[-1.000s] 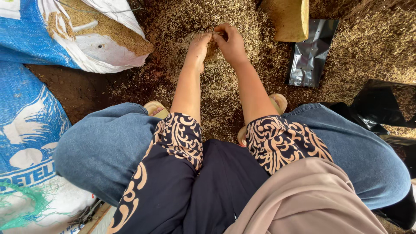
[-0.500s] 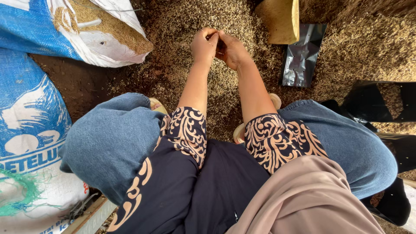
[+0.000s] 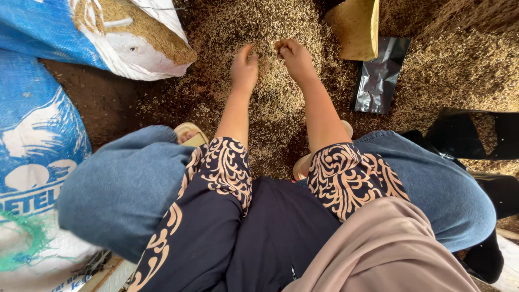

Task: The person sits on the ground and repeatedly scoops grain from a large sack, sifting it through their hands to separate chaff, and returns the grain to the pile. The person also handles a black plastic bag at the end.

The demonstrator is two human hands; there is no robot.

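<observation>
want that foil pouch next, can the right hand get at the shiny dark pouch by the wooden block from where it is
Probably yes: the right hand sits in the husk pile just left of the pouch, which lies flat and uncovered; nothing lies between them but husk.

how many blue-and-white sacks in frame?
2. One open sack lies at the top left, husk spilling from its mouth. A second sack fills the left edge, beside the person's knee. Others may lie out of view.
</observation>
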